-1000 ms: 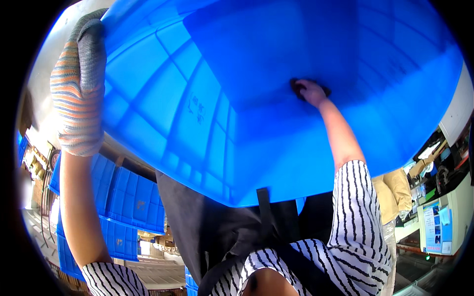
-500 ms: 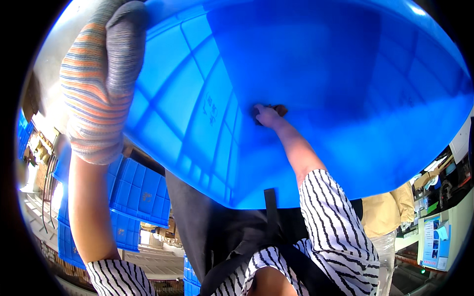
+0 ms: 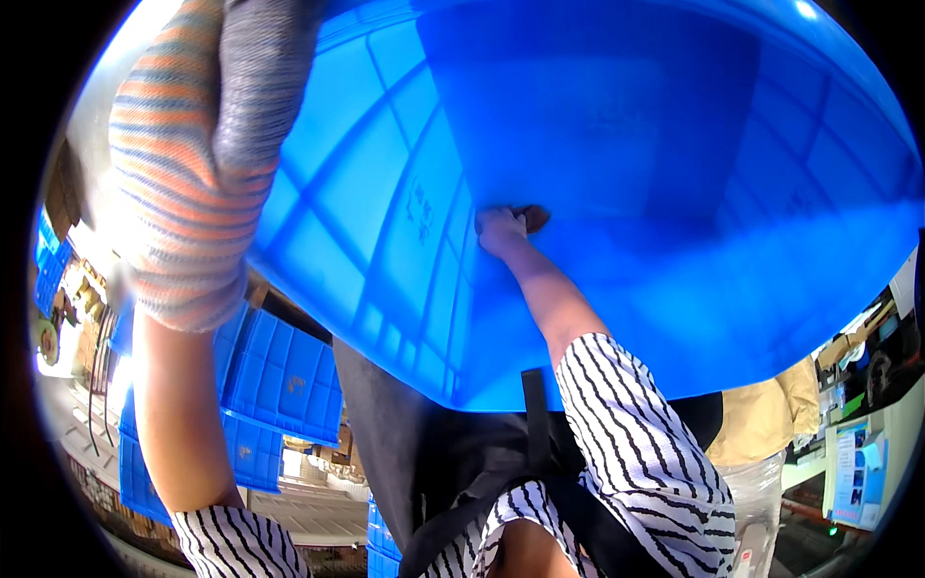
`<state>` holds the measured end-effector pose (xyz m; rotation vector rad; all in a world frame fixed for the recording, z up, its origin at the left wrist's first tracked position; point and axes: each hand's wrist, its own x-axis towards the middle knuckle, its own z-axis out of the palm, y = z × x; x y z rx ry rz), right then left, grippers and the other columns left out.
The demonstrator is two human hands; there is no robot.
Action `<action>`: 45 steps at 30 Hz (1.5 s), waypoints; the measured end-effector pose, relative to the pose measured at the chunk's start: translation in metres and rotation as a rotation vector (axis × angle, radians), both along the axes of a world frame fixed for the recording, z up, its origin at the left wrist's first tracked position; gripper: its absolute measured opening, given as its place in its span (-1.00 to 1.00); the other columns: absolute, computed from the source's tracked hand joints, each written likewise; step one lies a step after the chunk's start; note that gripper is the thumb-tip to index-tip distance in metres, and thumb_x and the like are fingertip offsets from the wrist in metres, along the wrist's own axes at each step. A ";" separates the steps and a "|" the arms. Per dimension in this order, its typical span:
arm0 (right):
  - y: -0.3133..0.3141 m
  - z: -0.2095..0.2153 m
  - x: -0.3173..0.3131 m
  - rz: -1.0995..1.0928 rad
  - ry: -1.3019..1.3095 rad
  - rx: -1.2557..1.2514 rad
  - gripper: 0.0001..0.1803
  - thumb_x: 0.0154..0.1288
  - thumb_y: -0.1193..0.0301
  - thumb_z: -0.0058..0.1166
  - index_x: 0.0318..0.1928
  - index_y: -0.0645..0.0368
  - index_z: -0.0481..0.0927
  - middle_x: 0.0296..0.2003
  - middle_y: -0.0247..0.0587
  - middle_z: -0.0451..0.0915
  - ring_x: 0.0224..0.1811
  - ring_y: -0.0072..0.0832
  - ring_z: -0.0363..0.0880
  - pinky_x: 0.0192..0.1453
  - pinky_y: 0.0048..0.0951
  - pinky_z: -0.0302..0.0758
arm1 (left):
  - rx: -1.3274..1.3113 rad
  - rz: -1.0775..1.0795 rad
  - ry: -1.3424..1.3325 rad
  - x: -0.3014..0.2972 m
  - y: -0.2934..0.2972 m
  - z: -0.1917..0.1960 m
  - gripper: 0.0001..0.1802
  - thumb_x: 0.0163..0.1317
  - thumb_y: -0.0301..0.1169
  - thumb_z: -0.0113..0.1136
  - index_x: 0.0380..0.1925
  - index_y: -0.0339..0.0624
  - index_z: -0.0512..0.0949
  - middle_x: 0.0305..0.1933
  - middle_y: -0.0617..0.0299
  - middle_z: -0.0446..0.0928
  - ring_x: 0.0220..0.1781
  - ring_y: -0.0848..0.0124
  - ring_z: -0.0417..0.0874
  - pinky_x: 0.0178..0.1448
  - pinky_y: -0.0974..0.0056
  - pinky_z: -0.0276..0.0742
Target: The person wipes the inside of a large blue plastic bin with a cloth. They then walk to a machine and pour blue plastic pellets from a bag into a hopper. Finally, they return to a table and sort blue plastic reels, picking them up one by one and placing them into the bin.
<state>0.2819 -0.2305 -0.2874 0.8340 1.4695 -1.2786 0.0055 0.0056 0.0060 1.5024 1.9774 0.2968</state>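
A large blue plastic crate (image 3: 597, 318) is tilted up in front of me, its open side facing me. My left hand (image 3: 193, 173), in a striped orange and grey knit glove, grips the crate's upper left rim; its fingertips run out of the picture at the top. Deep inside, my bare right hand (image 3: 502, 231) is closed around a small dark brown object (image 3: 533, 218) against the bottom corner by the left wall. The hand covers much of that object, and its kind is too blurred to make out.
Stacked blue crates (image 3: 279, 376) stand to the lower left. At the right are a tan covering (image 3: 771, 409) above clear plastic wrapping, and a pale cabinet with a blue and white sheet (image 3: 858, 472). My dark apron (image 3: 453, 443) lies below the crate's near edge.
My right hand has shifted slightly left along the crate's bottom with the dark brown object. My gloved left hand remains at the rim, and the view has shifted a little.
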 end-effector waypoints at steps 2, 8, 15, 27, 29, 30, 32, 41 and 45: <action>-0.008 -0.010 -0.002 0.133 -0.004 0.076 -0.58 0.19 0.28 0.03 0.09 -0.02 0.51 0.14 -0.21 0.38 0.26 -0.24 0.24 0.23 0.15 0.12 | 0.024 -0.032 -0.002 -0.007 -0.002 -0.006 -0.58 0.43 -0.19 -0.17 0.12 -0.19 0.44 0.04 0.18 0.50 0.12 0.39 0.45 0.29 0.29 0.21; -0.008 -0.007 -0.018 0.571 0.054 0.061 -0.43 0.13 0.25 0.14 0.19 0.07 0.45 0.28 -0.06 0.27 0.33 -0.01 0.12 0.32 0.21 0.00 | 0.053 -0.019 -0.074 -0.005 -0.005 -0.015 -0.51 0.44 -0.12 -0.24 0.17 -0.20 0.38 0.11 0.11 0.45 0.19 0.33 0.40 0.34 0.22 0.17; 0.033 -0.009 0.038 0.573 -0.066 0.058 -0.40 0.14 0.25 0.16 0.21 0.12 0.42 0.29 -0.05 0.25 0.37 -0.04 0.07 0.35 0.21 -0.06 | 0.013 -0.092 -0.100 0.000 -0.001 -0.024 -0.44 0.42 -0.02 -0.27 0.17 -0.20 0.38 0.11 0.08 0.45 0.20 0.28 0.40 0.34 0.17 0.17; 0.128 -0.011 0.211 0.646 -0.204 0.254 -0.56 0.27 0.36 -0.11 0.16 0.06 0.48 0.30 -0.20 0.27 0.39 -0.24 0.09 0.35 0.13 -0.02 | -0.004 -0.032 -0.117 -0.015 -0.008 -0.015 -0.37 0.39 0.06 -0.25 0.16 -0.25 0.37 0.13 0.05 0.43 0.20 0.25 0.40 0.34 0.15 0.20; 0.156 -0.008 0.254 0.706 -0.250 0.313 -0.56 0.28 0.37 -0.16 0.17 0.04 0.47 0.31 -0.21 0.25 0.40 -0.23 0.08 0.34 0.13 -0.02 | -0.045 0.027 -0.108 -0.021 -0.013 -0.013 -0.34 0.37 0.09 -0.26 0.18 -0.24 0.35 0.15 0.06 0.42 0.21 0.24 0.39 0.34 0.15 0.19; 0.170 -0.007 0.276 0.744 -0.289 0.319 -0.56 0.29 0.35 -0.17 0.18 0.03 0.47 0.32 -0.24 0.24 0.40 -0.24 0.07 0.35 0.12 -0.05 | -0.073 0.081 -0.088 -0.013 -0.013 -0.011 -0.31 0.36 0.13 -0.27 0.20 -0.23 0.33 0.17 0.06 0.40 0.22 0.24 0.38 0.35 0.14 0.19; 0.193 -0.003 0.308 0.858 -0.296 0.331 -0.55 0.30 0.31 -0.16 0.19 0.00 0.45 0.32 -0.28 0.23 0.41 -0.24 0.05 0.37 0.11 -0.09 | -0.078 0.089 -0.061 -0.024 -0.017 -0.008 -0.32 0.36 0.12 -0.27 0.20 -0.23 0.33 0.18 0.06 0.40 0.22 0.24 0.38 0.35 0.14 0.19; 0.180 -0.036 0.332 1.131 -0.212 0.380 -0.56 0.27 0.23 -0.11 0.16 -0.02 0.47 0.26 -0.31 0.30 0.36 -0.25 0.13 0.37 0.07 -0.11 | -0.023 0.099 0.045 -0.021 -0.013 -0.007 -0.22 0.31 0.23 -0.29 0.14 -0.27 0.39 0.06 0.08 0.48 0.13 0.29 0.43 0.30 0.21 0.23; 0.180 -0.029 0.331 1.114 -0.242 0.359 -0.59 0.27 0.23 -0.11 0.11 -0.01 0.51 0.21 -0.28 0.36 0.32 -0.26 0.19 0.36 0.03 -0.07 | -0.084 -0.039 -0.014 0.004 0.004 -0.002 -0.34 0.38 0.09 -0.28 0.13 -0.29 0.38 0.08 0.07 0.45 0.17 0.29 0.39 0.31 0.20 0.19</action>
